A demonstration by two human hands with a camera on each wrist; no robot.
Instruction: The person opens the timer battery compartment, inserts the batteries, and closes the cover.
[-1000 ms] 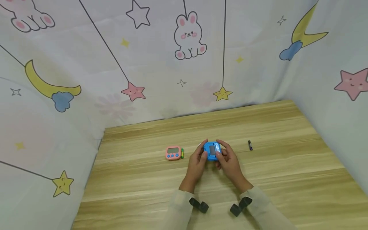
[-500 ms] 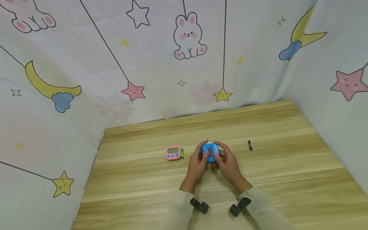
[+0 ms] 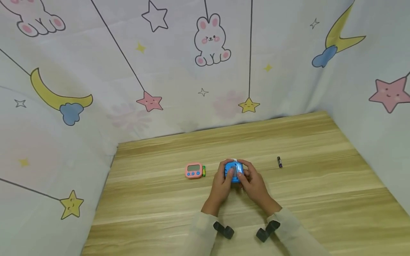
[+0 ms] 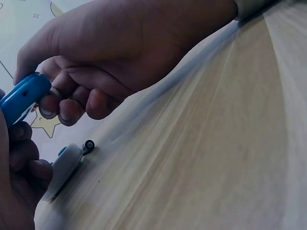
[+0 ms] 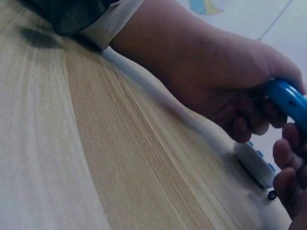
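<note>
A blue digital timer [image 3: 235, 165] is held between both hands near the middle of the table. My left hand [image 3: 220, 185] grips its left edge, thumb lying on the upper face and index finger bent over the far edge. On the opposite side my right hand [image 3: 257, 185] grips it the same way, its thumb also on that face. A grey rectangle sits mid-face, partly under the thumbs, and a small white part shows at the far edge. Both wrist views catch the timer's rounded blue side [image 4: 26, 93] raised off the table. Its underside is hidden.
A pink timer [image 3: 193, 170] with blue buttons lies left of the hands. Against its right side is a green battery [image 3: 203, 171]. A dark battery [image 3: 279, 162] lies to the right. Patterned cloth [image 3: 179, 78] hangs behind the wooden table [image 3: 153, 206].
The blue timer has shifted slightly left and nearer, with both hands still on it. The left fingers have bent further over its far edge. The pink timer and batteries stay put.
</note>
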